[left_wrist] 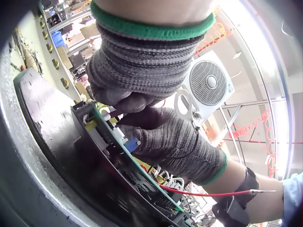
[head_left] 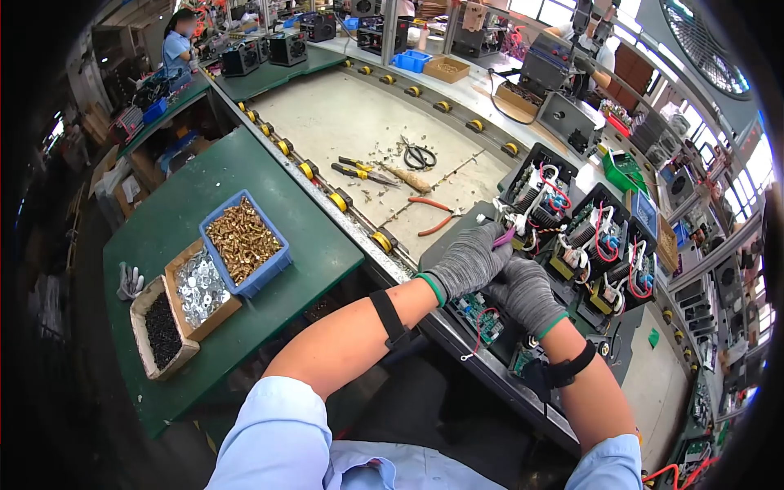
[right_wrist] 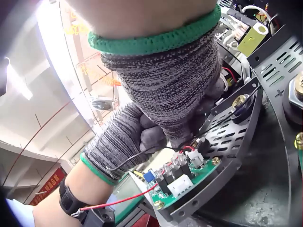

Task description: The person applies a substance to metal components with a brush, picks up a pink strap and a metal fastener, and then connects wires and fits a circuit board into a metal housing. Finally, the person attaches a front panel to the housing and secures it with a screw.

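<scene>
Circuit board point(right_wrist: 204, 172) work calls for steadiness, your left hand point(head_left: 472, 263) close beside your right hand point(head_left: 527, 296), any grasp hidden; keep the loose red lead point(left_wrist: 213, 195) clear.

Left hand point(head_left: 469, 261) sits beside right hand point(head_left: 528, 296), fingers point(right_wrist: 154, 137) curled, 2 forearms point(head_left: 347, 343) extended.

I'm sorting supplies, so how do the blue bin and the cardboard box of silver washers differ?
The blue bin looks plastic; the cardboard box is brown. The bin holds brass-coloured fittings; the box holds flat silver washers. The bin looks somewhat larger than the box. Both are open-topped and sit on the green tabletop.
</scene>
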A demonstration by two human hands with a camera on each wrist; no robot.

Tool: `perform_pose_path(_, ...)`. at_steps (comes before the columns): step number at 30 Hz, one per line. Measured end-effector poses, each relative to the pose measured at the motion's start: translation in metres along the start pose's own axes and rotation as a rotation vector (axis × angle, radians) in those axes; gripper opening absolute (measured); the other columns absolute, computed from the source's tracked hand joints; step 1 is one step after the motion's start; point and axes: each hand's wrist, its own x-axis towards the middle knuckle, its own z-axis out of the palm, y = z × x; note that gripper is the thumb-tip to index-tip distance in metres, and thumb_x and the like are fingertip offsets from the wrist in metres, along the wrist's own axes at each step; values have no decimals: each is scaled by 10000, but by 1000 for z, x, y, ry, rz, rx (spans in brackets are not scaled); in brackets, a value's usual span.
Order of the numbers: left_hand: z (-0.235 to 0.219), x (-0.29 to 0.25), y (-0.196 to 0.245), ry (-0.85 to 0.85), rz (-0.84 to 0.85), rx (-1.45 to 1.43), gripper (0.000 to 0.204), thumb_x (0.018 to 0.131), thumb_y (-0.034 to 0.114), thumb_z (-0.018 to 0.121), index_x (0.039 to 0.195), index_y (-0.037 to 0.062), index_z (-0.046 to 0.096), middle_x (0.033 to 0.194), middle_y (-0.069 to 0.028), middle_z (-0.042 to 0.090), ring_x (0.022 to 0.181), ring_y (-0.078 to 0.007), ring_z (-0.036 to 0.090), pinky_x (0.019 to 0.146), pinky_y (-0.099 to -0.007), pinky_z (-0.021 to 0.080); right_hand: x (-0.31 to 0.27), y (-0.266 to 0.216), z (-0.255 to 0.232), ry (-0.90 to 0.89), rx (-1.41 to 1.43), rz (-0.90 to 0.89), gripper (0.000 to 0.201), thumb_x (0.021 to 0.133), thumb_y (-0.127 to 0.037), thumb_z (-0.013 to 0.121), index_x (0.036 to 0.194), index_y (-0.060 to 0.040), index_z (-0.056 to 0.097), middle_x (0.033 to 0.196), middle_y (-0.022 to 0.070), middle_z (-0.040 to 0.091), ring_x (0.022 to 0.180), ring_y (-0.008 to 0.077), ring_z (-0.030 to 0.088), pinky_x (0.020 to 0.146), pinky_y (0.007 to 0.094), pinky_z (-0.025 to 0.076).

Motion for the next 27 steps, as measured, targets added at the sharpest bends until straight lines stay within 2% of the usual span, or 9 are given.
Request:
perform_pose_path(2, 5, 2, -7, 63, 64, 13, 397, 968, 314, 627, 1207, -1, 659, 1020, -274, 696, 985, -429, 673, 882, -491, 523, 0, -1, 1, -37, -77, 62, 297, 840, -269, 799, 1054, -71, 743, 927, 206, 724, 864, 395, 692, 793, 468, 548)
perform_pose_path(4, 4, 1, -9, 60, 43, 3, 416, 971, 326, 619, 1228, 1, 653, 1034, -278, 698, 1001, -430, 674, 894, -488, 524, -1, 6, 6, 54, 290, 76, 299, 842, -269, 797, 1073, -86, 749, 910, 189, 726, 842, 376, 696, 792, 456, 548)
perform_pose_path(5, 3, 3, -12, 59, 36, 6, 430, 973, 337, 613, 1243, 4, 650, 1040, -279, 698, 1006, -431, 674, 899, -487, 524, -2, 8, 7, 48, 288, 73, 299, 842, -269, 797, 1073, -86, 749, 910, 189, 726, 842, 376, 696, 792, 456, 548)
perform_pose_path(8, 2, -1, -8, 63, 6, 28, 449, 979, 361, 594, 1250, 7, 649, 1044, -280, 698, 1007, -436, 670, 909, -487, 526, -7, 4, 6, 22, 229, 71, 298, 834, -266, 798, 1081, -103, 754, 891, 174, 722, 825, 368, 689, 792, 450, 545)
perform_pose_path(10, 0, -4, -1, 52, 47, 79, 451, 981, 367, 593, 1249, 8, 649, 1040, -282, 696, 1008, -442, 667, 907, -493, 524, -7, 7, 13, 112, 81, -81, 279, 835, -271, 787, 1058, -108, 754, 900, 170, 719, 842, 371, 689, 800, 450, 546)
perform_pose_path(17, 8, -1, -8, 83, 56, 33, 390, 983, 341, 596, 1183, 11, 650, 1003, -293, 683, 972, -454, 663, 874, -514, 522, -3, -7, 12, 34, -276, -7, 301, 871, -313, 714, 1120, -146, 697, 986, 137, 723, 894, 357, 708, 791, 476, 566)
perform_pose_path(20, 7, 0, -7, 85, 45, 31, 382, 976, 325, 600, 1179, 5, 652, 996, -299, 681, 971, -460, 661, 870, -516, 522, 1, -8, 17, -24, -325, 66, 289, 878, -315, 713, 1107, -140, 693, 992, 141, 719, 903, 362, 708, 783, 481, 568)
perform_pose_path(24, 6, 2, -12, 96, 39, 24, 382, 969, 310, 596, 1180, -3, 655, 990, -305, 681, 970, -464, 661, 868, -517, 524, -7, 1, 15, 76, -253, -123, 301, 892, -313, 704, 1140, -142, 690, 1009, 155, 710, 921, 370, 703, 809, 485, 564)
perform_pose_path(27, 7, 4, -11, 93, 47, 26, 383, 978, 323, 591, 1191, 12, 662, 972, -296, 688, 948, -465, 666, 853, -521, 527, 0, -10, 3, -18, -264, -6, 300, 891, -300, 708, 1142, -135, 704, 1013, 174, 701, 955, 378, 691, 843, 486, 553)
